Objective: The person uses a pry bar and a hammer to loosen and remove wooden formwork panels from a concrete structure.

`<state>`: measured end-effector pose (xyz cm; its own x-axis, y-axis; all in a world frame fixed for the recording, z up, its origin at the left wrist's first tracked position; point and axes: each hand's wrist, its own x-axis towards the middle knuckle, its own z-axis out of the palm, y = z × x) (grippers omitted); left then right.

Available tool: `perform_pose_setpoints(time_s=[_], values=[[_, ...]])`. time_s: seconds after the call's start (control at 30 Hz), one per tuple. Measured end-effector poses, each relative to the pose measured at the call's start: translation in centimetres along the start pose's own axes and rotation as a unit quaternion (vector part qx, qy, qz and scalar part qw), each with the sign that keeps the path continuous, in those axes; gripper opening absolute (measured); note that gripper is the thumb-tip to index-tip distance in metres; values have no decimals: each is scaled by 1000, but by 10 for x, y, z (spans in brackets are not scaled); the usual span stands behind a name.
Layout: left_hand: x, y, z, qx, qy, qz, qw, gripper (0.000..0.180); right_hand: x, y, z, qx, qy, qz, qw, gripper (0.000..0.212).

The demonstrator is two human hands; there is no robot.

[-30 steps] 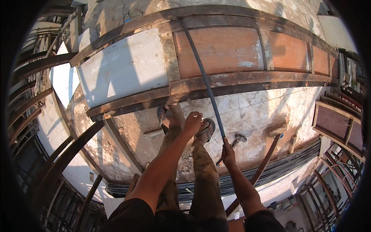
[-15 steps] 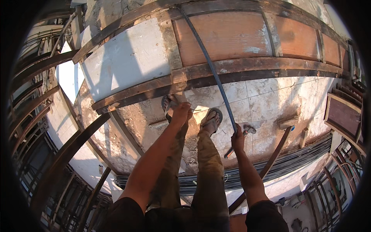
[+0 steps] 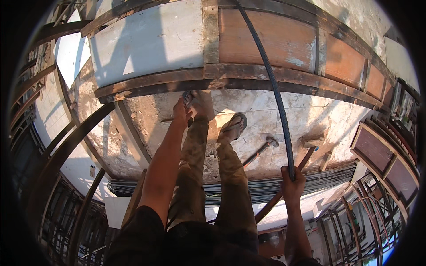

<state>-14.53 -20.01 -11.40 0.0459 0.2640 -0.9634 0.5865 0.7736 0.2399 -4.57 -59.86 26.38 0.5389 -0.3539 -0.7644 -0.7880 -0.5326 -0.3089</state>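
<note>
- The right hand (image 3: 292,184) is clenched around the lower end of a long ribbed steel bar (image 3: 275,93); from that grip the bar runs up and away, arching over the concrete floor (image 3: 284,119) and across the timber formwork beam (image 3: 266,42) to the top edge of the view.
- The left hand (image 3: 181,111) reaches far forward and left of that grip, down by the left foot at the lower timber rail (image 3: 151,84); its fingers are hidden against the foot, so I cannot tell whether it grasps anything or merely rests there.
- Judging by the pose, the bar is being steered by its near end alone; a firm wrap close to the end and a slow swing would likely keep the long free length from whipping.
- Just left of the grip a sledgehammer (image 3: 262,148) lies on the floor, its head beyond the right sandal (image 3: 234,126); close beside the grip on the right lies a wooden mallet (image 3: 310,144).
- Directly below the grip a bundle of more bars (image 3: 248,188) lies crosswise; a rusty pipe (image 3: 277,197) passes under the wrist; both could snag the bar's end.
- Further right of the grip stand framed panels (image 3: 377,153).
</note>
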Motion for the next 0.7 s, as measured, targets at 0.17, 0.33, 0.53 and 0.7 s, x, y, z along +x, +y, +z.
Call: perform_pose_setpoints(time_s=[0.17,0.33,0.53,0.7], values=[[51,50,-20,-312,108,-91,939,103,14,13,28,-78,-14,7,997,26],[62,101,-7,-358,-104,90,923,86,5,25,68,-5,-41,127,991,26],[69,126,-24,-329,-90,119,933,78,-28,-10,92,-13,-63,162,985,26],[79,125,-34,-370,-82,137,915,74,-44,-51,56,-84,-31,173,981,26]])
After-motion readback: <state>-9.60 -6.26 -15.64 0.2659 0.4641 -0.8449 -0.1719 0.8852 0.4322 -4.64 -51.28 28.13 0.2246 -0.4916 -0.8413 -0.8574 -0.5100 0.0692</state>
